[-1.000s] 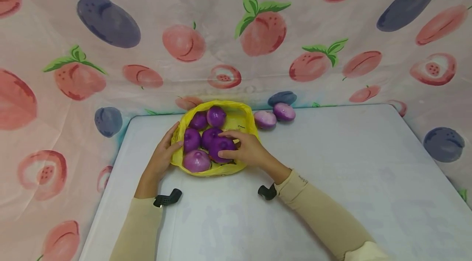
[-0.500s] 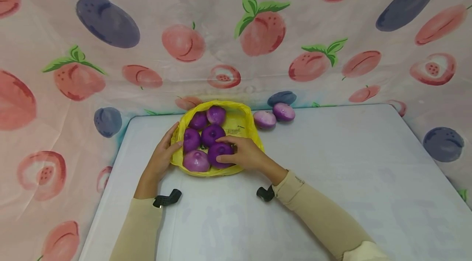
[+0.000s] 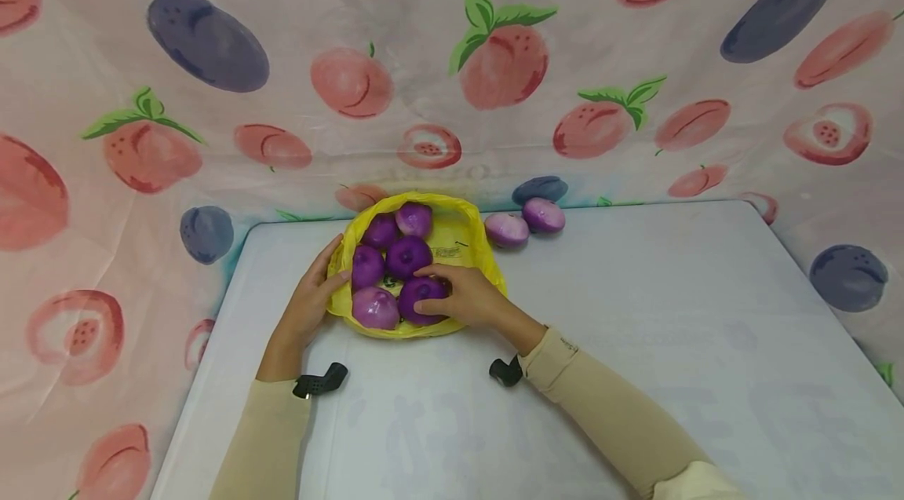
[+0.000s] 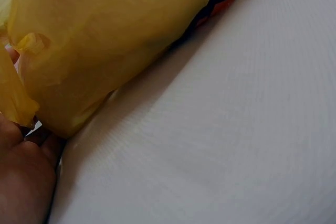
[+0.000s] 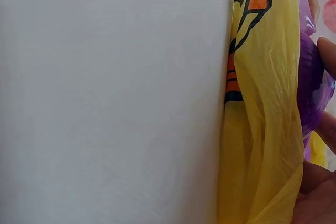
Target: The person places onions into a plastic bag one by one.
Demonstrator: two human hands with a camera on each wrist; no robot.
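Note:
In the head view a yellow plastic bag [image 3: 413, 333] stands with its mouth open on the table, and several red onions [image 3: 381, 231] lie inside it. My left hand [image 3: 311, 296] grips the bag's left rim, thumb over the inside edge and fingers outside. My right hand [image 3: 475, 297] holds a dark red onion [image 3: 418, 297] between thumb and fingers, low in the bag's front right part. The left wrist view has the bag's outer wall [image 4: 105, 40] beside my hand [image 4: 26, 177]. In the right wrist view, the dark onion [image 5: 311, 77] shows past the bag's edge [image 5: 262, 108].
Two paler onions [image 3: 526, 222] lie on the white table [image 3: 671, 312] just right of the bag, near its back edge. A fruit-printed cloth [image 3: 424, 37] hangs behind and at the sides. A black wrist mount [image 3: 321, 381] sits at my left cuff.
My right hand has moved slightly toward me and left, bringing the dark onion down to the bag's front, away from the middle onion it overlapped. The left hand has stayed on the rim.

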